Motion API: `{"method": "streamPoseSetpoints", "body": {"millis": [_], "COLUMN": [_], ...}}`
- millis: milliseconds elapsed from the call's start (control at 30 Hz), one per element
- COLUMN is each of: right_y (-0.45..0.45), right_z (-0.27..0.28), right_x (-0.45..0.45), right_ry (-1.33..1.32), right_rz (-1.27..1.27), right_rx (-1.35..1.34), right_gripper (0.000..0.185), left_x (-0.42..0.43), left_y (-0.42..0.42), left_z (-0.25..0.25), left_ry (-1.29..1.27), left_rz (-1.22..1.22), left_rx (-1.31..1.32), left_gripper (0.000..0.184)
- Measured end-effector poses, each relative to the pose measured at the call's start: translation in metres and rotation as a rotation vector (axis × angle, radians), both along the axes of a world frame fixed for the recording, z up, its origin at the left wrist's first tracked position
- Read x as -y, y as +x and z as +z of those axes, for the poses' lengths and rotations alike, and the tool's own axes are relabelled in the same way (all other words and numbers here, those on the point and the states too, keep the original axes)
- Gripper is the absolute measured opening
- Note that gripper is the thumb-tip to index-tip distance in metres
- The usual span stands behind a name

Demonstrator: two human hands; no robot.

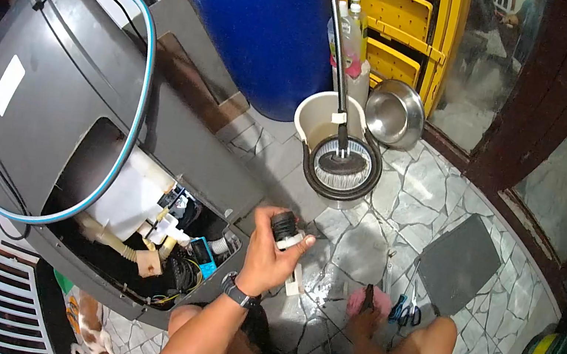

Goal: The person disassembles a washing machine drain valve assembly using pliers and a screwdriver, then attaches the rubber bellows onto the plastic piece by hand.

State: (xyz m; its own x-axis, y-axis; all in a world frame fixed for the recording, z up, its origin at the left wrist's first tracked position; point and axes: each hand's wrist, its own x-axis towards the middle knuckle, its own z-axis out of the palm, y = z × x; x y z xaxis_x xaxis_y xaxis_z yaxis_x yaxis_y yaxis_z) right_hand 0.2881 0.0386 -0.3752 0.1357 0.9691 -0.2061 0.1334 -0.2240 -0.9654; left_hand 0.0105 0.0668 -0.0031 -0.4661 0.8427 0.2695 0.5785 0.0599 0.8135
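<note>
My left hand (pixel 267 263), with a watch on its wrist, is wrapped around a black ribbed rubber hose piece (pixel 284 225) with a white collar. Below that hand shows a white part (pixel 294 282); whether it joins the hose piece I cannot tell. Low over the floor, my right hand (pixel 366 318) is at a pink, cloth-like thing (pixel 357 302), its fingers mostly hidden. Blue-handled tools (pixel 399 309) and scissors (pixel 413 315) lie beside it. To the left, a grey appliance (pixel 207 142) has an opening showing wires, pale hoses and a blue part (pixel 203 259).
A blue-grey hose (pixel 144 79) loops over the appliance. Ahead stand a blue barrel (pixel 257 22), a mop bucket (pixel 308 117) with a mop (pixel 342 163), and a steel bowl (pixel 395 113). A grey mat (pixel 460 263) lies right. A brown-and-white animal (pixel 91 329) is at lower left.
</note>
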Motion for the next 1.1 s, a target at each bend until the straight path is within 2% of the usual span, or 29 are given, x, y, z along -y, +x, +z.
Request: {"method": "streamPoseSetpoints", "body": {"millis": [100, 233, 333, 567, 667, 733, 800, 867, 967, 1033, 1100], "right_y": [-0.004, -0.009, -0.013, -0.014, -0.016, -0.012, -0.01, -0.017, -0.032, -0.048, -0.06], "right_z": [0.002, -0.001, -0.002, -0.012, -0.013, 0.0, 0.02, 0.063, 0.161, 0.258, 0.359], "right_x": [0.006, 0.018, 0.009, 0.004, 0.04, 0.072, 0.079, 0.053, 0.003, -0.023, -0.04], "right_ry": [0.031, -0.025, -0.037, -0.108, -0.282, -0.513, -0.69, -0.688, -0.384, -0.133, 0.185], "right_rz": [-0.048, -0.082, -0.08, -0.006, 0.154, 0.38, 0.603, 0.71, 0.701, 0.746, 0.907], "right_rx": [-0.067, -0.026, -0.007, 0.02, 0.038, 0.077, 0.138, 0.162, -0.013, -0.068, 0.078], "right_gripper": [0.041, 0.033, 0.028, 0.023, 0.025, 0.028, 0.031, 0.035, 0.042, 0.031, 0.035], "left_x": [0.001, 0.001, 0.0, -0.002, 0.0, 0.001, 0.003, 0.005, 0.006, 0.008, 0.006], "left_y": [-0.002, -0.006, -0.012, -0.018, -0.018, -0.023, -0.029, -0.031, -0.032, -0.031, -0.029], "left_z": [0.005, 0.012, 0.005, 0.009, 0.011, 0.006, 0.006, 0.012, 0.016, 0.015, 0.012], "left_ry": [-0.038, -0.049, 0.042, -0.026, -0.058, -0.004, -0.031, -0.056, -0.023, -0.003, -0.063], "left_rz": [0.077, 0.124, 0.119, 0.086, 0.046, 0.059, 0.043, 0.036, 0.041, 0.032, 0.046], "left_rx": [0.041, 0.026, -0.016, 0.007, 0.075, -0.025, 0.066, 0.187, 0.124, 0.075, 0.073], "left_gripper": [0.058, 0.059, 0.061, 0.074, 0.078, 0.08, 0.08, 0.08, 0.079, 0.078, 0.076]}}
